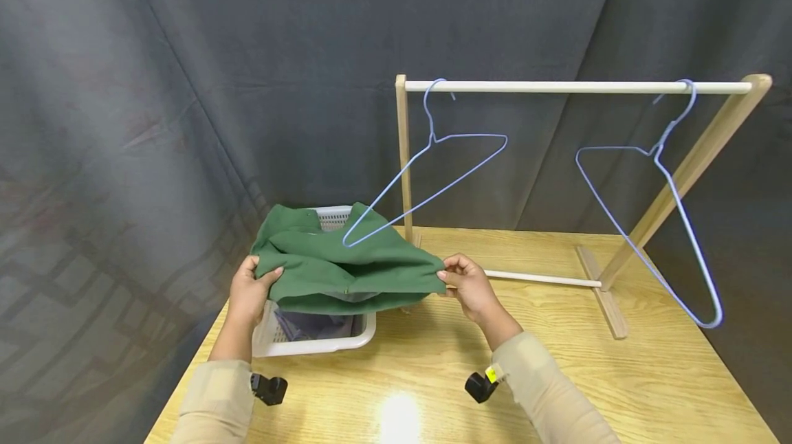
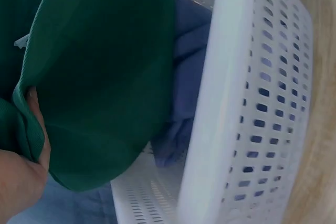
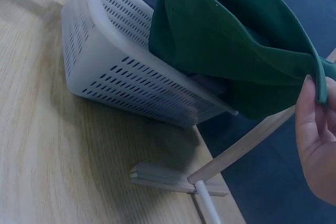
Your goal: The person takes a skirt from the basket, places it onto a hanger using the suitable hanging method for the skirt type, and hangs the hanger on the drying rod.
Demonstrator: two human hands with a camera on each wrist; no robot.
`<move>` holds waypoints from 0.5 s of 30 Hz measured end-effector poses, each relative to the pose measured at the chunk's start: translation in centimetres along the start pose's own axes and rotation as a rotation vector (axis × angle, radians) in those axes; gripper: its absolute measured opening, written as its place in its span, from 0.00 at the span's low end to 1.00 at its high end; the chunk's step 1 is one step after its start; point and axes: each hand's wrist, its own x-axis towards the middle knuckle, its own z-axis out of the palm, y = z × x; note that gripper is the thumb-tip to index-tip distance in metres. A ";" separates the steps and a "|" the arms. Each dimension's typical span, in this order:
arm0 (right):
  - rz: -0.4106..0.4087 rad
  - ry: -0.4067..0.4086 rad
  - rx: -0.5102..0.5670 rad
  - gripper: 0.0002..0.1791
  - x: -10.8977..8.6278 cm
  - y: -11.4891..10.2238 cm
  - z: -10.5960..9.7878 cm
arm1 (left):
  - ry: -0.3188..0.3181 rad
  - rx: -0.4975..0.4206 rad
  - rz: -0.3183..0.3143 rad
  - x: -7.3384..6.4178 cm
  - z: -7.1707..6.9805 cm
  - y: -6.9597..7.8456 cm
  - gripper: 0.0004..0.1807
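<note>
A green garment (image 1: 383,272) is stretched sideways between both hands above a white plastic basket (image 1: 309,348). My left hand (image 1: 249,289) grips its left edge, thumb on top; in the left wrist view that hand (image 2: 21,182) pinches a fold of the cloth. At the other end, my right hand (image 1: 467,286) pinches the right edge between thumb and fingers, as the right wrist view also shows at the cloth's edge. Dark purple-blue cloth (image 2: 191,61) lies in the basket, partly hidden under the garment. The left blue hanger (image 1: 431,135) overlaps the garment in the head view.
A rack with a white top rail (image 1: 557,87) and wooden legs stands at the back right of the wooden table (image 1: 433,375). Another blue hanger (image 1: 658,155) hangs at the rail's right end. A grey curtain (image 1: 309,73) covers the back.
</note>
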 end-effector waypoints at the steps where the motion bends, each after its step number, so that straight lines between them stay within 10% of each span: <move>1: -0.013 0.006 0.012 0.12 0.0 -0.1 0.0 | 0.009 -0.005 0.011 0.0 0.0 0.1 0.10; 15: -0.158 0.098 0.034 0.15 -0.8 -1.9 0.1 | 0.218 0.026 0.298 -0.8 1.2 1.8 0.08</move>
